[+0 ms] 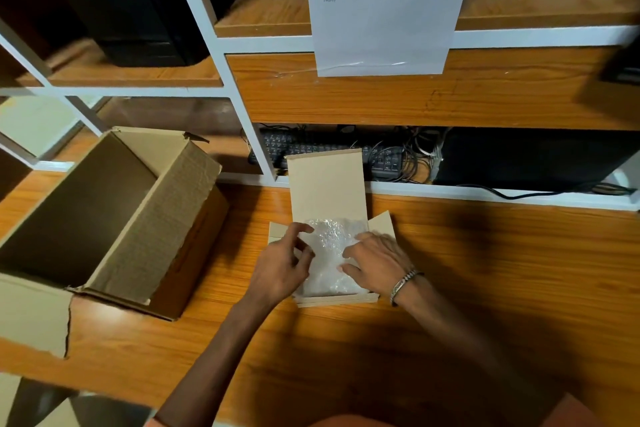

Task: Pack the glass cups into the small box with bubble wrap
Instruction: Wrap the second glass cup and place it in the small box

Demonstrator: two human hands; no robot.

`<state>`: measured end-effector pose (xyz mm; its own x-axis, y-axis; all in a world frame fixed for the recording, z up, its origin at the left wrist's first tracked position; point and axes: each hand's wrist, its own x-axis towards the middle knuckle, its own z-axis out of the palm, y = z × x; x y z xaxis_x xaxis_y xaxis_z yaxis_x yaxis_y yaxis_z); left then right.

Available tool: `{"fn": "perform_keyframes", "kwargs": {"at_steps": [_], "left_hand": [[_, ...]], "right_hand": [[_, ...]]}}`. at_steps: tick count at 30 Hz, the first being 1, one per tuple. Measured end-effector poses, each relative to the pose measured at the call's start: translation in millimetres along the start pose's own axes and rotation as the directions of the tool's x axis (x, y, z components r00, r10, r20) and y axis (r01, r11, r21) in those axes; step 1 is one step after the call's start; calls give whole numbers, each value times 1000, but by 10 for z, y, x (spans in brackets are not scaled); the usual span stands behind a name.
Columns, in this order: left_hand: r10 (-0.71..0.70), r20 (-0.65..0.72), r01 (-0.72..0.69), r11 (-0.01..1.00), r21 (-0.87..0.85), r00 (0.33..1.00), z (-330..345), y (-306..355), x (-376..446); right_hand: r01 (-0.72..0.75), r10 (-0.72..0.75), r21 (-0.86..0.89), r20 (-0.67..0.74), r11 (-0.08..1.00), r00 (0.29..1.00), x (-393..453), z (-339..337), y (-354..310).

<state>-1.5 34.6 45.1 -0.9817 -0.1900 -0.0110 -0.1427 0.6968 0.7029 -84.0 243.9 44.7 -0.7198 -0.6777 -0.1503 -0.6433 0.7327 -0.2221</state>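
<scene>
Bubble wrap (329, 253) between the hands hides whatever lies in the small box (332, 300); no cups can be made out. Printed sheet (381, 10) above the hands: text too blurred to read, top cut off. Large box (114, 218) left of the hands runs off the edge.
</scene>
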Motion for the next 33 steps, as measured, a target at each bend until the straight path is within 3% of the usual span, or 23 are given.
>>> {"fn": "perform_keyframes", "kwargs": {"at_steps": [2,5,9,12,14,16,23,33], "left_hand": [[143,23,-143,943,301,990,-27,-89,49],[144,239,-248,833,494,960,1,-162,148],[101,302,-255,810,529,948,141,-212,136],[62,306,-229,805,548,950,202,-235,125],[62,300,-231,790,568,952,228,-242,149],[83,295,-247,778,578,952,245,-248,177],[70,376,-305,729,613,924,238,-211,262],[63,411,-351,647,677,909,172,-320,362]], "right_hand": [[33,-33,-36,-11,999,999,13,23,-6],[57,-57,22,32,998,998,16,-6,7],[20,-49,129,227,991,973,-1,-93,69],[12,-40,220,122,976,992,14,-221,81],[24,-31,170,38,985,999,41,-261,63],[41,-44,68,43,997,998,68,-289,0],[-10,49,-205,188,979,981,171,-209,-41],[12,48,-211,275,977,960,288,-182,42]]}}
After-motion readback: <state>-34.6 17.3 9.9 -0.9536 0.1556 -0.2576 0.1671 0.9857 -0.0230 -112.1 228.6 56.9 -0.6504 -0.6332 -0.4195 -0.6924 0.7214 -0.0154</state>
